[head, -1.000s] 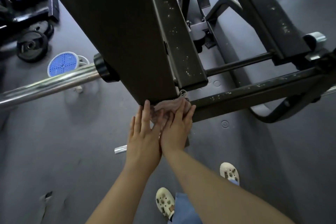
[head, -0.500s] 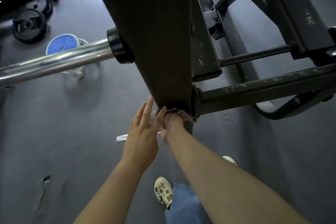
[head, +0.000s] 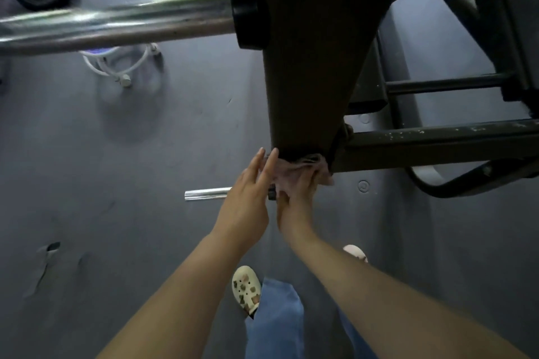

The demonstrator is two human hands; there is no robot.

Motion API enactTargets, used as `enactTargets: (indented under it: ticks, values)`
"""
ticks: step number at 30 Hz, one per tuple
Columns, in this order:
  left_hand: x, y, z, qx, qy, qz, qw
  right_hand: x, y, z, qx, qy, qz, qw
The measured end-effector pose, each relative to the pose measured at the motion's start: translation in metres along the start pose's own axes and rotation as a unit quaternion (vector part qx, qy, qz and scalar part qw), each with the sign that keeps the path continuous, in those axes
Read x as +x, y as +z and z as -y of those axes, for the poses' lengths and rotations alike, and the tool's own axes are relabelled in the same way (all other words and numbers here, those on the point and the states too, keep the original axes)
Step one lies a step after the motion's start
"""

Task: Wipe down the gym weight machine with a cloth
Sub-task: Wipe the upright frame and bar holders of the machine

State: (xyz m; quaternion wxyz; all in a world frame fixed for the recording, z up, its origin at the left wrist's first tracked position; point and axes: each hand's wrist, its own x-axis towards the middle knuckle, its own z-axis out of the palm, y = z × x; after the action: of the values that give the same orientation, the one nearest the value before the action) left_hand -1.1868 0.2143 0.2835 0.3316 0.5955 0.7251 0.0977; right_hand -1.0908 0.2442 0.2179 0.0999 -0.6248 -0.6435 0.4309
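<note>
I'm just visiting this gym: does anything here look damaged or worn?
Yes. The grey floor mat has a torn hole at lower left, and the black frame bar at right shows pale chips in its paint.

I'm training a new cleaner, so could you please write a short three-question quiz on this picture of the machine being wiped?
1. True or false: the cloth is pressed against the lower end of the dark upright post.
2. Which hand has its grip on the cloth? A. the left hand B. the right hand
3. Fill in: the long chrome bar sticks out from the post toward the picture's ____ edge.

Key
1. True.
2. B; the left hand's fingers are straight beside the cloth.
3. Left.
</note>
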Motion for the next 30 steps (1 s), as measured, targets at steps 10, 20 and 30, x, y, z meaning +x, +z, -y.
enactTargets:
  ticks: [10,20,30]
  values:
    - [0.008,-0.008,0.012,0.025,0.025,0.007,0.999,0.041,-0.075,-0.050,-0.529,-0.491,-0.084,0.687]
    - [0.019,-0.001,0.028,0.172,0.058,0.073,0.981,0.070,-0.087,-0.028,-0.803,-0.490,0.125,0.316]
    - [0.007,0.031,0.065,0.192,-0.017,0.111,0.975,0.085,-0.086,-0.016,-0.810,-0.547,0.143,0.154]
